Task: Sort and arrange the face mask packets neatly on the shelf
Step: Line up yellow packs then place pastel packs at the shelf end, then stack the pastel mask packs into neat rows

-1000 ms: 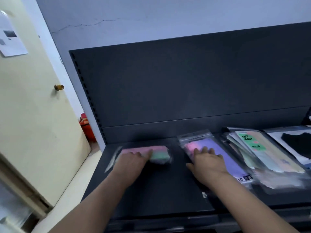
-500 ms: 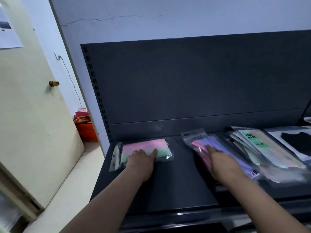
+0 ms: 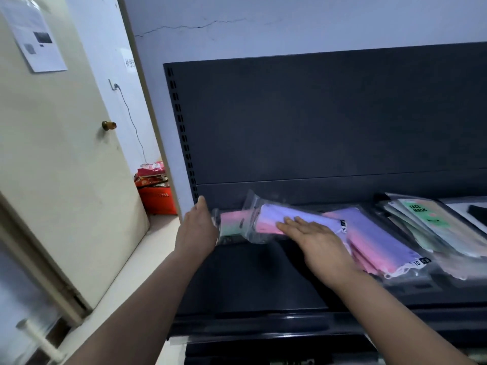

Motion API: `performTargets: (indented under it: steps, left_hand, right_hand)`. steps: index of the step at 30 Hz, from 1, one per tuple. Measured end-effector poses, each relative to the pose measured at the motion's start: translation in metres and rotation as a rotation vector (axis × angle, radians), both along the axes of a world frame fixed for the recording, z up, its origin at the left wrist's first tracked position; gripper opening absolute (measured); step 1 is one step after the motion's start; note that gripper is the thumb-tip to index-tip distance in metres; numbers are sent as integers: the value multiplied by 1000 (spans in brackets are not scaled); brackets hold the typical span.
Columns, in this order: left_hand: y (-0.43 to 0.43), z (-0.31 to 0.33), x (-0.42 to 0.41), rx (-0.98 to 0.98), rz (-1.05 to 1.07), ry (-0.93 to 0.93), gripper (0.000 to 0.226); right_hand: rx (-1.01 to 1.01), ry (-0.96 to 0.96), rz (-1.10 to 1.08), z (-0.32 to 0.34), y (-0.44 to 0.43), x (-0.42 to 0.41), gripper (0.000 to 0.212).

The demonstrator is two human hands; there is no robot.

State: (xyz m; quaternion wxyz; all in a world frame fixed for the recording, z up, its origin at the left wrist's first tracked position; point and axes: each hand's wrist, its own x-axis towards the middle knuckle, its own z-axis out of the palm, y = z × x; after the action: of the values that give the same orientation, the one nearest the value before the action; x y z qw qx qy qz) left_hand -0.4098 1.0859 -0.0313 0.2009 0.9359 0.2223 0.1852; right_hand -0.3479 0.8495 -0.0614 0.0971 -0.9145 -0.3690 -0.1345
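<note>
While it lies half across the pink-and-green packet (image 3: 232,223) at the left end of the shelf (image 3: 250,280), the purple packet (image 3: 292,216) sits tilted, its clear sealed end raised toward the back panel (image 3: 316,122). The right hand (image 3: 317,242) rests flat on top of it with fingers (image 3: 291,224) straight and released. This looks like a push-and-press to lay the packet down on the other; the thumb is hidden. The left hand (image 3: 196,229) stands edge-on against the left end of the pink-and-green packet, fingers extended and not curled round anything. Most likely it serves as a stop, so the lower packet does not slide off the shelf end while the upper one is squared over it.

To the right lies a stack of purple-and-pink packets (image 3: 379,238), then a looser pile with a green label (image 3: 427,217) on top.

Half a second earlier the two packets lay apart with bare shelf between them. The left hand lay on top of the pink-and-green one, and the purple packet was still over by the stack.
</note>
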Motion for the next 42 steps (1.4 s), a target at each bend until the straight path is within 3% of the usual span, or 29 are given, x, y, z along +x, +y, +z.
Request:
performTargets:
  steps: [6, 10, 16, 22, 25, 28, 33, 37, 42]
  left_hand:
    - [25, 9, -27, 185, -62, 59, 51]
    - [29, 0, -30, 321, -161, 165, 47]
    - [25, -8, -23, 345, -274, 277, 64]
    - [19, -19, -11, 379, -444, 412, 52]
    - [16, -28, -7, 357, -468, 415, 43]
    - [12, -31, 0, 375, -414, 444, 41]
    - [-10, -36, 13, 434, -541, 516, 55]
    - [-18, -47, 25, 427, -504, 499, 56]
    - [-21, -46, 33, 416, -493, 524, 64]
  right_hand:
    - [-67, 20, 213, -19, 68, 0, 77]
    - [-279, 223, 215, -24, 80, 4, 83]
    - [-267, 301, 209, -23, 86, 11, 85]
    - [-237, 392, 213, -23, 89, 7, 89]
    - [-67, 437, 227, -22, 82, 8, 85]
    - [69, 382, 139, -18, 64, 10, 72]
    - [-39, 226, -199, -12, 24, 22, 55]
    - [-195, 224, -493, -11, -4, 26, 61]
    - [-233, 314, -703, -10, -35, 30, 64]
